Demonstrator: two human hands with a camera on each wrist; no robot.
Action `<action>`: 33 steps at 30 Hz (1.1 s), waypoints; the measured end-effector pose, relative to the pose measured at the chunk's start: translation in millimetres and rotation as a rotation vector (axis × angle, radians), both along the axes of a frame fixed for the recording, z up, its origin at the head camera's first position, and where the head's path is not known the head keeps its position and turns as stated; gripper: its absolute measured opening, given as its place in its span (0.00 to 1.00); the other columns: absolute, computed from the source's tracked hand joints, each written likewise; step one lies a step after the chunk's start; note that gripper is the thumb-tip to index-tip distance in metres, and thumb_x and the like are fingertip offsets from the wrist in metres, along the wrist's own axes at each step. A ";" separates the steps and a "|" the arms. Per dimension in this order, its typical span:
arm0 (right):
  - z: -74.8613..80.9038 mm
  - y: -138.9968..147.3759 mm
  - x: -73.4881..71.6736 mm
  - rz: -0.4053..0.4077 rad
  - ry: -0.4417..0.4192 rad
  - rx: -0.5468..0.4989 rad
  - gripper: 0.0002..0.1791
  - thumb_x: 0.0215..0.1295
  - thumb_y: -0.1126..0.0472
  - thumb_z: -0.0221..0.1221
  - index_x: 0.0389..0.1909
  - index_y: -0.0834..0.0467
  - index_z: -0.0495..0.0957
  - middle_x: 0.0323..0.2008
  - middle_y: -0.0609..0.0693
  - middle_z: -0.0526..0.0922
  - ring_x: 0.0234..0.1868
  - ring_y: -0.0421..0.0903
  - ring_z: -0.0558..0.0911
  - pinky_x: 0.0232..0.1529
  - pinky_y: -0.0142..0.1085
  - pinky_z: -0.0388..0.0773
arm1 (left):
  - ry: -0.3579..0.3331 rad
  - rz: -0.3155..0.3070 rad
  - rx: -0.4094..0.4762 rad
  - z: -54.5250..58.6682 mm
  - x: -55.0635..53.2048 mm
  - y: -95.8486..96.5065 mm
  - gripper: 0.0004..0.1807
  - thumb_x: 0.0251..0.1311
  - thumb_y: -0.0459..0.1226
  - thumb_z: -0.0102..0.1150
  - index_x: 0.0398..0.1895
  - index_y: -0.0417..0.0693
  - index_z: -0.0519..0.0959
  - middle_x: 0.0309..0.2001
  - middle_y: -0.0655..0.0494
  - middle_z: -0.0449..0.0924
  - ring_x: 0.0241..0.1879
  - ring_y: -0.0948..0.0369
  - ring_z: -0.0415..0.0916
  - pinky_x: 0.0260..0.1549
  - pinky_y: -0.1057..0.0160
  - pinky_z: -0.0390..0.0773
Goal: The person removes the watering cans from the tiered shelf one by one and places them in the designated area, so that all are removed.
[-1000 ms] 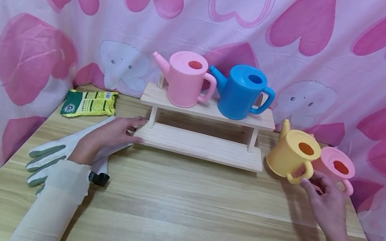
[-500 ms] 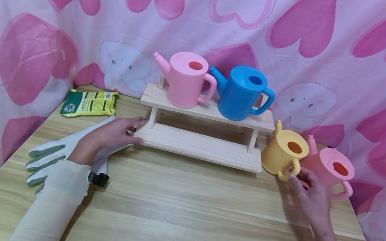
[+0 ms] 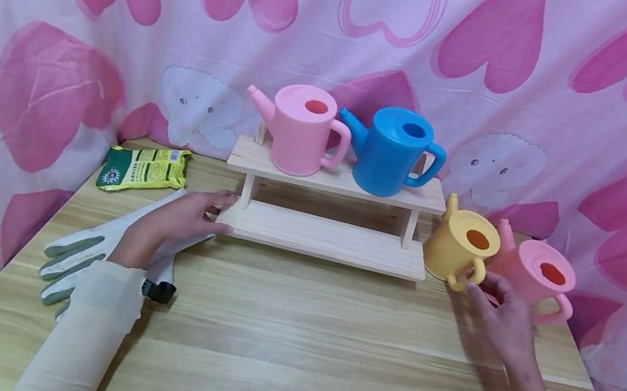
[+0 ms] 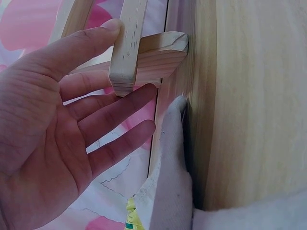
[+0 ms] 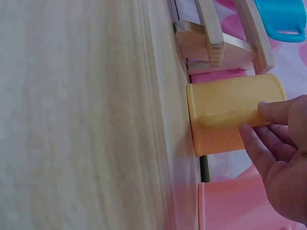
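On the table at the right stands a yellow watering can (image 3: pixel 450 248), its spout to the back. My right hand (image 3: pixel 506 323) pinches its handle between thumb and fingers; the right wrist view shows the can's base (image 5: pixel 192 120) at the tabletop. Close beside it is a pink watering can (image 3: pixel 527 271), partly hidden by that hand. My left hand (image 3: pixel 178 221) grips the left end of the two-tier wooden shelf (image 3: pixel 322 239), thumb (image 4: pixel 103 36) on the lower board and index finger behind it. Another pink watering can (image 3: pixel 300 135) and a blue one (image 3: pixel 391 156) stand on the upper board.
White gloves with grey-green fingers (image 3: pixel 75 248) lie under and beside my left forearm. Behind them, at the back left, is a yellow and green packet (image 3: pixel 143 169). A pink heart-patterned curtain (image 3: pixel 331 48) hangs behind the wooden table (image 3: pixel 295 343).
My right hand has shifted left with the yellow watering can, bringing it closer to the shelf's right end and uncovering more of the right pink can. The left hand has stayed on the shelf.
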State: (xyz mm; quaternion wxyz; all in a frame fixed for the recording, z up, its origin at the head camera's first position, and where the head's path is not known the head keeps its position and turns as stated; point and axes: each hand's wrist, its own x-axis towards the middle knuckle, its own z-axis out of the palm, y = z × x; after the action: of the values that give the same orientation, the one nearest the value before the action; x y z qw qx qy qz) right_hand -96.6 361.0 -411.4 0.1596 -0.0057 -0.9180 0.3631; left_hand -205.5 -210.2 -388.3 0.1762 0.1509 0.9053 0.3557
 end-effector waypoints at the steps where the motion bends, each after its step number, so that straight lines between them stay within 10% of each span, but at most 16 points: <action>1: 0.7 0.1 0.3 -0.001 -0.007 0.002 0.20 0.74 0.62 0.63 0.59 0.71 0.77 0.50 0.66 0.83 0.44 0.25 0.75 0.43 0.14 0.72 | 0.001 -0.001 0.000 0.2 0.2 0.0 0.44 0.66 0.46 0.70 0.81 0.51 0.61 0.75 0.45 0.65 0.63 0.46 0.74 0.61 0.44 0.75; 11: 4.4 -0.1 2.1 0.000 -0.020 -0.008 0.21 0.74 0.61 0.63 0.61 0.71 0.76 0.51 0.66 0.82 0.44 0.25 0.75 0.43 0.14 0.73 | 0.009 -0.008 0.001 0.3 0.4 0.0 0.44 0.66 0.47 0.70 0.81 0.49 0.61 0.76 0.44 0.62 0.63 0.45 0.74 0.62 0.43 0.74; 23: 53.6 -18.7 0.8 -0.124 0.119 0.006 0.22 0.73 0.60 0.63 0.63 0.64 0.78 0.52 0.61 0.83 0.44 0.24 0.76 0.42 0.14 0.72 | 0.029 -0.011 -0.001 0.4 1.6 -1.0 0.43 0.66 0.45 0.70 0.80 0.48 0.61 0.75 0.44 0.64 0.63 0.46 0.75 0.63 0.43 0.73; 33: 74.3 -52.1 -32.1 0.035 0.144 -0.113 0.20 0.77 0.60 0.59 0.64 0.63 0.77 0.52 0.52 0.84 0.45 0.33 0.81 0.42 0.19 0.77 | 0.008 0.006 -0.003 -0.2 1.9 -0.6 0.44 0.66 0.47 0.70 0.81 0.51 0.60 0.77 0.45 0.62 0.65 0.45 0.73 0.63 0.43 0.72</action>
State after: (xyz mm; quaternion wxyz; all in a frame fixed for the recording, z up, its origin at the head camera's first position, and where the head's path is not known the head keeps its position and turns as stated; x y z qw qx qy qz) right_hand -128.7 309.0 -337.1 0.2182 0.0275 -0.8822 0.4164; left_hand -203.6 -210.8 -388.5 0.1719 0.1494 0.9069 0.3544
